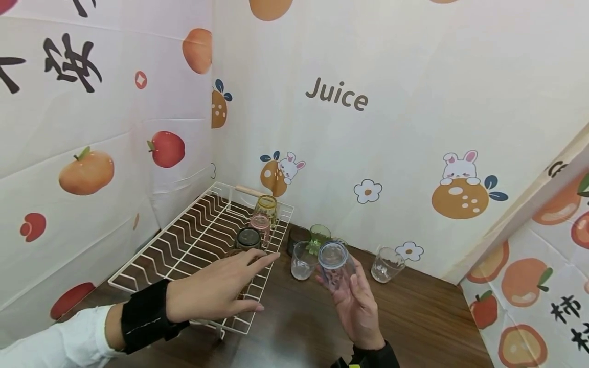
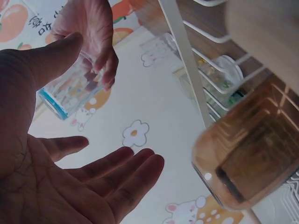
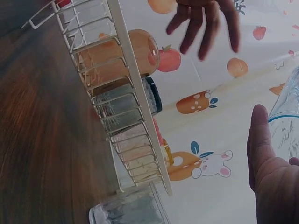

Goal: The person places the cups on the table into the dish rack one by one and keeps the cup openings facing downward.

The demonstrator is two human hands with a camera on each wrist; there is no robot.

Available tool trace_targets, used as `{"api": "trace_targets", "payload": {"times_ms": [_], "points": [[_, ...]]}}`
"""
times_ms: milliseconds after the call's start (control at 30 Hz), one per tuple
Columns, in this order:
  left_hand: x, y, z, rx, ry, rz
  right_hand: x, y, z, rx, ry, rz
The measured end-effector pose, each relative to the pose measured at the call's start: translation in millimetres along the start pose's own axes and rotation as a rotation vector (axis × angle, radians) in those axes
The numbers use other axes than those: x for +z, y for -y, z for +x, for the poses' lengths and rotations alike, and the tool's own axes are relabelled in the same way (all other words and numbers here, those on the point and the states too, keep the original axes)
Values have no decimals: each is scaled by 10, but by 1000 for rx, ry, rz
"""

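From the head camera, the right hand [image 1: 356, 306] held a clear blue-rimmed glass [image 1: 335, 266] up above the wooden table [image 1: 414, 306], fingers curled round its lower part, with its mouth tipped toward the camera. The left hand [image 1: 216, 291] was spread flat and relaxed over the near right corner of the white wire rack [image 1: 184, 240], holding nothing. In the rack stood a dark glass [image 1: 248, 238], a pink glass [image 1: 260, 225] and, farthest, a yellow glass [image 1: 267, 207]. On the table, just right of the rack, stood a clear glass [image 1: 302, 259], a green glass [image 1: 319, 236] behind it, and another clear tumbler [image 1: 387, 263] farther right, near the fruit-printed backdrop [image 1: 414, 102].

From the left wrist camera, the left hand [image 2: 70, 186] showed its open palm with fingers loosely extended. Beyond it, the right hand [image 2: 91, 32] gripped the blue-rimmed glass [image 2: 65, 93]. An amber glass [image 2: 247, 158] sat close on the right, under the rack's wires [image 2: 187, 70].

From the right wrist camera, the right hand's thumb [image 3: 259, 144] rested beside the blue-rimmed glass [image 3: 287, 121] at the right edge. The left hand's fingers [image 3: 205, 23] hung spread at the top, apart from the rack [image 3: 126, 121].
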State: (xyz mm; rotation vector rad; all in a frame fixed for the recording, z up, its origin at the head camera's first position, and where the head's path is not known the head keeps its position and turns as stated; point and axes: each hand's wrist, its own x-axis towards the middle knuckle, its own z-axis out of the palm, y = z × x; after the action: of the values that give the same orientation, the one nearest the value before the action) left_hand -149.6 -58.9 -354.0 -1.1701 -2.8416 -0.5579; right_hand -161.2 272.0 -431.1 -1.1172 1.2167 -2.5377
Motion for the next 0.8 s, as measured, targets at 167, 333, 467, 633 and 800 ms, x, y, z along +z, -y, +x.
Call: {"api": "trace_targets", "payload": {"times_ms": [167,333,467,633,800], "points": [[15,-111,73,51,-82,-1,27,-11,-7,23,-19,-15],[-9,-276,199,115,-133,-47,83,-24,-27,77,-56,-71],[8,-398,317,202,-184,-78,142,-39,-46,127,-61,-111],[55,-485,436,290,-214,-63,223,-72,-68,144,18,-88],[78,-481,476,314,-229,-43,272,-88,-64,142,85,-59]]}}
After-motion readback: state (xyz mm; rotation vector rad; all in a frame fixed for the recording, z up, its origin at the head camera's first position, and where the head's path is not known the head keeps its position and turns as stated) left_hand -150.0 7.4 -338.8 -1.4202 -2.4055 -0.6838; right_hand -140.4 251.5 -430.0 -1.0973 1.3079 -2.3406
